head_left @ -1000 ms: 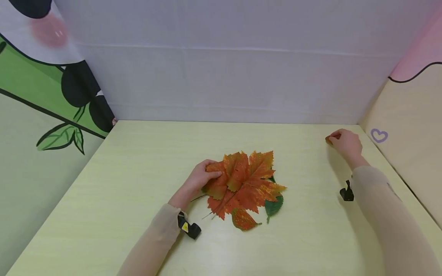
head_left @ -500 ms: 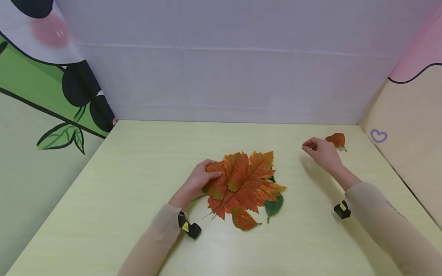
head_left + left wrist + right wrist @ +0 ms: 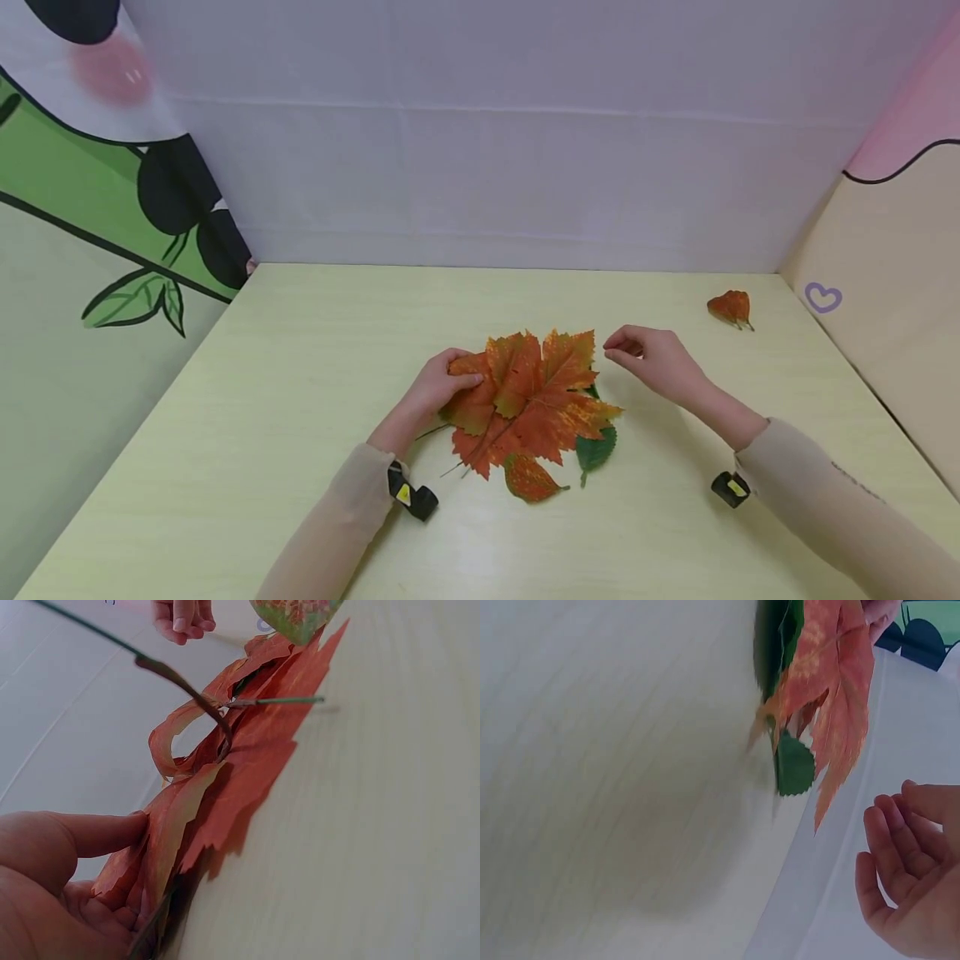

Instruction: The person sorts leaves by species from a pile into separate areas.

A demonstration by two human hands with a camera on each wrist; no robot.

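on the pale, wood-grained table [image 3: 375, 542], a small oval leaf, orange-speckled and green-edged [image 3: 529, 481], lies nearest, at six o'clock of a heap of orange, jagged, veined leaves [image 3: 551, 417]. thin wiry stems [image 3: 289, 700] poke out at eight; at five, the heap partly covers a dark green, saw-toothed leaf [image 3: 597, 450]. at nine, the left hand [image 3: 435, 382] pinches the heap's edge between thumb and fingers. toward two, just beside the heap, the right hand [image 3: 654, 358] hovers, fingers loosely bent. farther toward two, reddish-brown leaves [image 3: 729, 307] lie before a creased lilac cloth [image 3: 525, 175].
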